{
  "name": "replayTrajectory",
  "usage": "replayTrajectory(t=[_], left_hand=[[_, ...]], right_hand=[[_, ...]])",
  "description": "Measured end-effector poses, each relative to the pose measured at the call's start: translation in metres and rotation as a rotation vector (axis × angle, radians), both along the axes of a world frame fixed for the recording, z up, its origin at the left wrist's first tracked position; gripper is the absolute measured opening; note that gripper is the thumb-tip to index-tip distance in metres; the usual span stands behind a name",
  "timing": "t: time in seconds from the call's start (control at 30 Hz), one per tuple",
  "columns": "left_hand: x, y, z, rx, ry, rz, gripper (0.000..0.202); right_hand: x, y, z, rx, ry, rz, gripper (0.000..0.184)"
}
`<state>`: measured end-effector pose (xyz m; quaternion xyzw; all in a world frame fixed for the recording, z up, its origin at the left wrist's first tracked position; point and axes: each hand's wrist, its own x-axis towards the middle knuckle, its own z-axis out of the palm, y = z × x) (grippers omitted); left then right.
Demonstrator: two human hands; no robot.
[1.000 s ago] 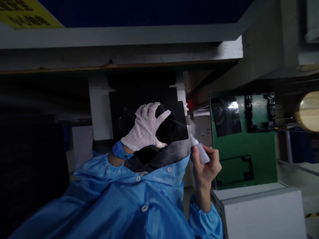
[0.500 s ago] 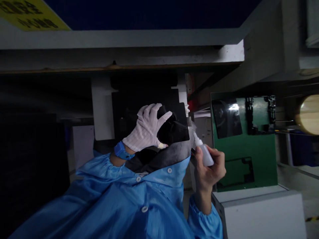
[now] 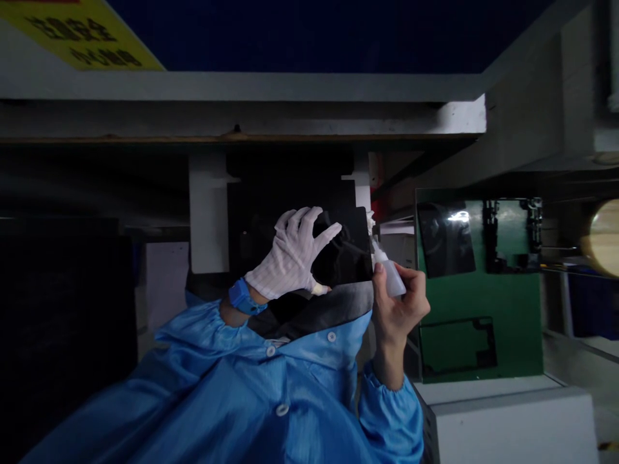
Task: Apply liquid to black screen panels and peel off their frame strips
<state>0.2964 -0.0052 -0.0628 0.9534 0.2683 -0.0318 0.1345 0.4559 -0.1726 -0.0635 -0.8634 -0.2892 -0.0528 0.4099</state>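
My left hand (image 3: 293,252), in a white glove with one bare fingertip showing, lies with its fingers spread over the left part of a glossy black panel (image 3: 355,248). Beneath and around this panel is a larger dark sheet (image 3: 256,222), whose details are lost in the dim light. My right hand (image 3: 401,299) is bare and wrapped round a small white squeeze bottle (image 3: 391,276) with a narrow nozzle. The bottle tilts, nozzle up and to the left, close by the panel's right edge. Whether the nozzle touches anything, I cannot tell.
To the right, a green board (image 3: 512,322) carries a dark sheet (image 3: 447,238) and black frames (image 3: 512,235). A white box (image 3: 512,425) stands below it. Ahead, a shelf edge (image 3: 300,119) runs across above my hands. A round wooden piece (image 3: 604,238) sits at far right.
My right hand has brought the squeeze bottle left and slightly up, nearer the black panel's right edge. My left hand keeps its place on the panel. The whole view has shifted slightly.
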Motion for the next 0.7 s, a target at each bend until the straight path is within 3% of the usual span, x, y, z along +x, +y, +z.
replayTrajectory(t=[0.33,0.57,0.7], left_hand=[[0.002,0.002,0.005,-0.044,0.035,0.002,0.148],[0.005,-0.002,0.005,-0.012,0.044,-0.011,0.150],[0.012,0.001,0.011,-0.060,0.073,-0.036,0.148]], right_hand=[[0.000,-0.011,0.003,-0.015,0.025,0.032,0.055],[0.010,-0.008,0.020,0.175,0.152,-0.118,0.055],[0.039,0.013,0.025,0.183,0.283,0.023,0.051]])
